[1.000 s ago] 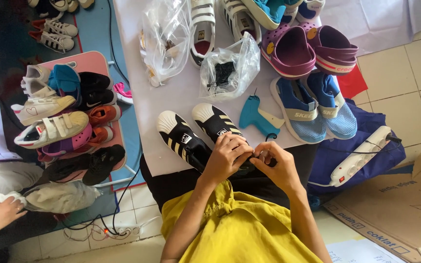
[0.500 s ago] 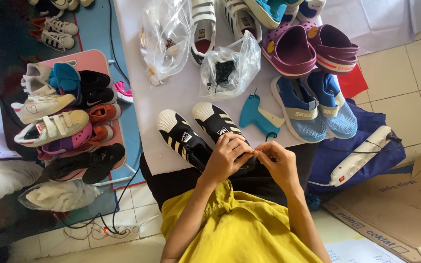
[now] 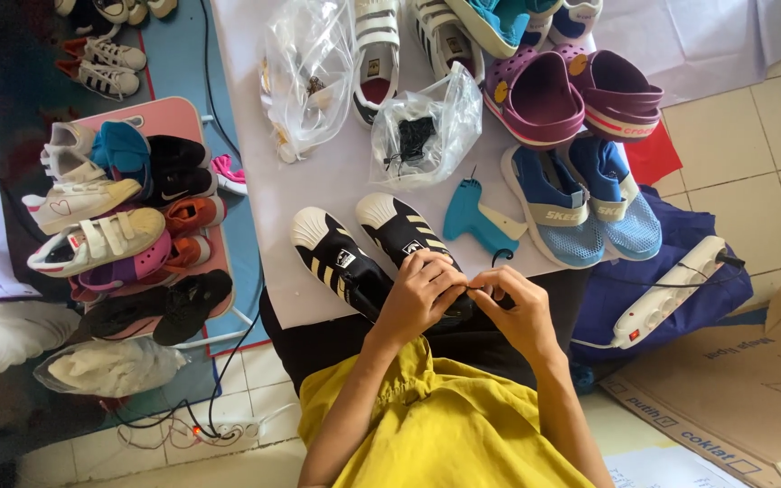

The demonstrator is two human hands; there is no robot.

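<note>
— Head view looks straight down on it: both hands meet over the heel end of a black shoe (image 3: 409, 244) with pale stripes and a white toe cap. What do you make of the grip?

— The left hand (image 3: 418, 296) is curled shut, fingers pinched on something thin and dark at the shoe's opening. The right hand (image 3: 515, 312) is closed too, pinching the same thin dark bit from the other side. A lace or thread, I'd guess; it's too small to tell.

— And the shoe itself?

— Lying on the white table (image 3: 255, 208), partly under the left hand, toe pointing away from the person. Its twin (image 3: 336, 262) lies just beside it, to the left of the left hand, untouched.

— How far along, would you say?

— Hard to judge. The work sits at the opening of the one shoe, and I can't see any finished part. The twin looks like it waits its turn.

— Anything else close by?

— A teal glue gun (image 3: 472, 217) just beyond the right hand, blue shoes (image 3: 580, 203) to its right, and two clear bags (image 3: 422, 136) farther off past both hands.
</note>
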